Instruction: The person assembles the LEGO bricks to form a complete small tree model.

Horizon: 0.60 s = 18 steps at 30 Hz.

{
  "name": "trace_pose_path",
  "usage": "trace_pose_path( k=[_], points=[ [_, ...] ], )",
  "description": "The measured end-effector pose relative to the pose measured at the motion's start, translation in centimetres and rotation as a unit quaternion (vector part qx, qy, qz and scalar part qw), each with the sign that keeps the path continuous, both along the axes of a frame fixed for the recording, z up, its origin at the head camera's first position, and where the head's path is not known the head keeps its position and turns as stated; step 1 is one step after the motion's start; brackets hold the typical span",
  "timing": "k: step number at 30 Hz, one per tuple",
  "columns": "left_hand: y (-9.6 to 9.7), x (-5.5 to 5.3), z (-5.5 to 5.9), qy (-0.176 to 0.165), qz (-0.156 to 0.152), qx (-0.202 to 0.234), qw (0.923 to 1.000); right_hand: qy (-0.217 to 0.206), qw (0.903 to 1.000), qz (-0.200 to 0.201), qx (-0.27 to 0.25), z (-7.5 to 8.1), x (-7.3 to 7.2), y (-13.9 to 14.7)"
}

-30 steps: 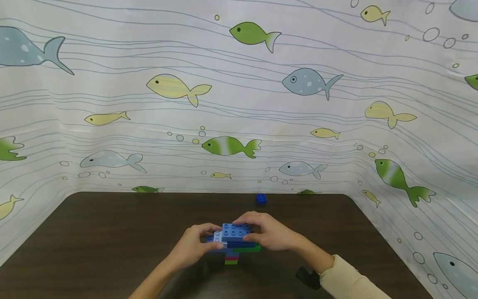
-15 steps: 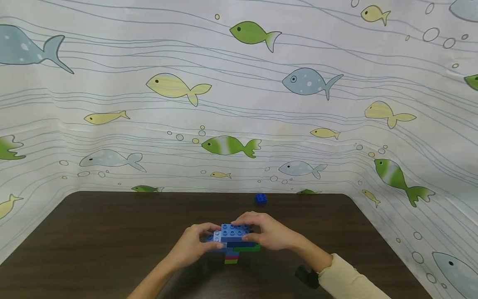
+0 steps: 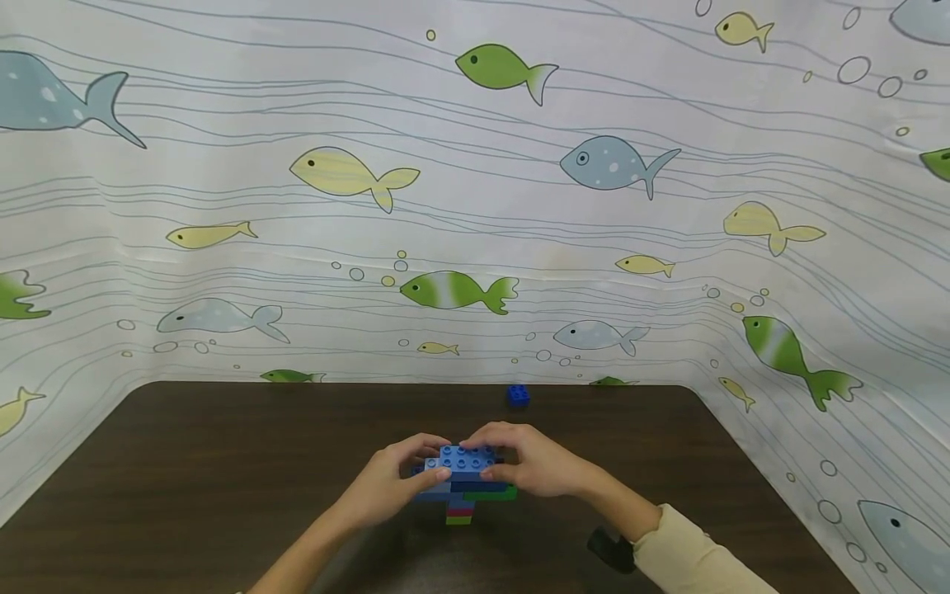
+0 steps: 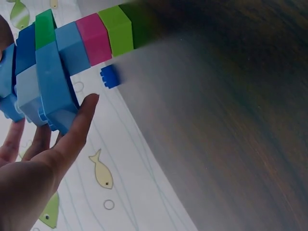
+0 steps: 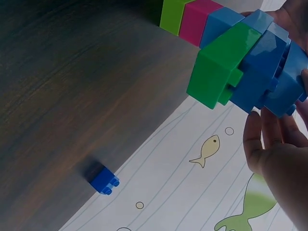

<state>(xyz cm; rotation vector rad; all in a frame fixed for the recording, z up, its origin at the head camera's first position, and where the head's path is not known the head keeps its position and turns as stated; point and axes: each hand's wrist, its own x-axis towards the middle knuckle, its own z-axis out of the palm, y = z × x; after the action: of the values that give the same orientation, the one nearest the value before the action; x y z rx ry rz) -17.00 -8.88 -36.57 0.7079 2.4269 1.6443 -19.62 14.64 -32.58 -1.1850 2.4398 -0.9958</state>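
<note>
A tower of toy building bricks stands on the dark table in the head view. Its narrow stem has a lime brick (image 3: 458, 520) at the bottom, a pink brick (image 5: 198, 20) above it and a blue one over that. Higher up it widens, with a green brick (image 5: 224, 65) jutting out on the right and blue bricks (image 4: 55, 82) on the left. A blue eight-stud brick (image 3: 466, 464) tops it. My right hand (image 3: 540, 464) pinches this top brick from the right. From the left, my left hand (image 3: 387, 485) grips the tower's upper part, thumb in front, fingers behind.
A small dark blue brick (image 3: 518, 395) lies near the table's far edge. Behind the table (image 3: 245, 462) hangs a white sheet (image 3: 475, 214) printed with fish, which also rises along both sides. A black object (image 3: 612, 551) sits at the right wrist by the sleeve.
My left hand has shifted slightly up and right, its thumb rising from the lower bricks to the top brick's corner. My right hand and the tower stay nearly still.
</note>
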Motion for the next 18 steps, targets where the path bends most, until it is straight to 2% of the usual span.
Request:
trace_pose_path(
  k=[8, 18],
  points=[
    [0.2, 0.1, -0.1, -0.005, 0.015, -0.008, 0.9998, -0.036, 0.9979, -0.051, -0.017, -0.4, 0.1, 0.5],
    [0.2, 0.1, -0.1, -0.001, 0.015, -0.007, 0.9999, -0.098, 0.9937, -0.037, -0.041, -0.8, -0.3, 1.4]
  ],
)
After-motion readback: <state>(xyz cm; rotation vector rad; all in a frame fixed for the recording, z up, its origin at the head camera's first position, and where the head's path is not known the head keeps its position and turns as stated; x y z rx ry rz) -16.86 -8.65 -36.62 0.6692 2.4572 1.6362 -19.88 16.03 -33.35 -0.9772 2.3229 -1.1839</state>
